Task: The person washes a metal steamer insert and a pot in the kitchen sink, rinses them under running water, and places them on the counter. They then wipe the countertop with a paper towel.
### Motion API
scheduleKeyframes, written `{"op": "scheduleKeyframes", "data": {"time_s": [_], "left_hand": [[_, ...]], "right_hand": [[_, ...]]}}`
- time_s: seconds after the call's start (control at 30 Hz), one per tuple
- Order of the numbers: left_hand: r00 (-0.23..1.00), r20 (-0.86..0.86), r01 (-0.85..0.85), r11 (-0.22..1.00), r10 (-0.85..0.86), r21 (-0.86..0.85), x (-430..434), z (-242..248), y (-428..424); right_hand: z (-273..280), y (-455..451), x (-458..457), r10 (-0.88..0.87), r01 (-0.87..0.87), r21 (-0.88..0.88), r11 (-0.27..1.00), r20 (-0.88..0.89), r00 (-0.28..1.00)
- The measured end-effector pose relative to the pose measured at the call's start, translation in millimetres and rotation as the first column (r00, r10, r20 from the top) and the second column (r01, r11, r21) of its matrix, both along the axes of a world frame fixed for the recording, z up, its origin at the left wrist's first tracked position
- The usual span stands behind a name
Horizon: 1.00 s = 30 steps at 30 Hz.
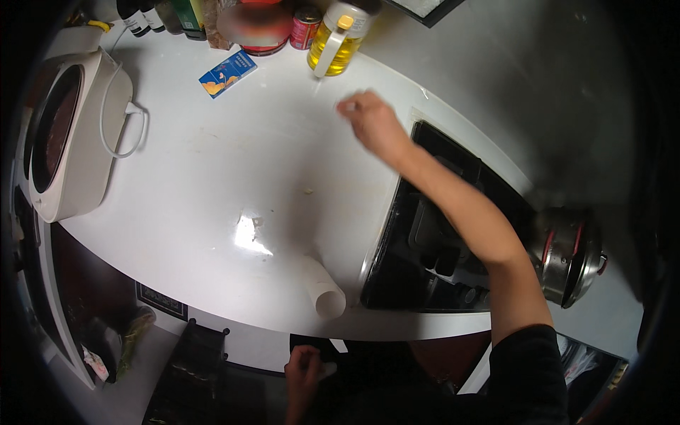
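My right hand (372, 121) reaches over the white countertop (212, 186) between the oil jug and the gas stove, its fingers curled; whether anything small is between them is blurred. Nearest to it stands a glass oil jug (340, 48) with yellow oil and a pale handle. My left hand (304, 366) is low, below the counter's front edge, fingers bent, with a small whitish piece (328, 370) by its fingertips; its hold is unclear. A white paper roll (323, 289) lies near the front edge, its open end towards me.
The black gas stove (393, 255) is to the right, a steel pot (566, 260) beyond it. A white appliance (93, 138) with a cord stands left. A blue box (228, 74), a red can (305, 27) and several bottles (139, 18) are at the back. A black bin bag (186, 377) is below.
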<state>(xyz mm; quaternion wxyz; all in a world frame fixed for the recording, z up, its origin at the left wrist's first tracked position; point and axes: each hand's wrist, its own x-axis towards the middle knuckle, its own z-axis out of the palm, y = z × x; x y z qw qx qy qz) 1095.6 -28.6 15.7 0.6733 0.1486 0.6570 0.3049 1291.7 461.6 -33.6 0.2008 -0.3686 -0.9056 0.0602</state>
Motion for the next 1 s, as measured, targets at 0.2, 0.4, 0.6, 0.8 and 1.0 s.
{"op": "scheduleKeyframes", "data": {"time_s": [0.2,0.4,0.6,0.8,1.0], "left_hand": [[0.999,-0.038,0.026,0.997,-0.023,0.068,-9.1,-5.0,1.9],[0.999,-0.036,0.005,0.998,-0.003,0.058,-21.4,-16.3,-8.0],[0.998,-0.027,0.051,0.997,-0.050,0.062,-32.1,-8.4,-1.1],[0.999,-0.036,0.037,0.999,-0.036,0.013,-46.0,-12.4,-13.1],[0.999,-0.034,0.013,0.998,-0.011,0.068,-57.6,-13.3,-11.0]], "right_hand": [[7.7,-20.0,20.8,0.058,-0.059,0.002,0.998,0.145,0.988],[17.8,-33.4,-0.5,-0.026,0.033,-0.064,0.997,0.104,0.994],[29.7,15.3,-1.1,-0.174,0.182,-0.068,0.981,0.109,0.979],[13.5,-42.9,-48.7,-0.020,0.020,-0.007,1.000,0.075,0.997],[13.6,-15.6,-22.9,0.078,-0.090,0.075,0.993,0.146,0.986]]}}
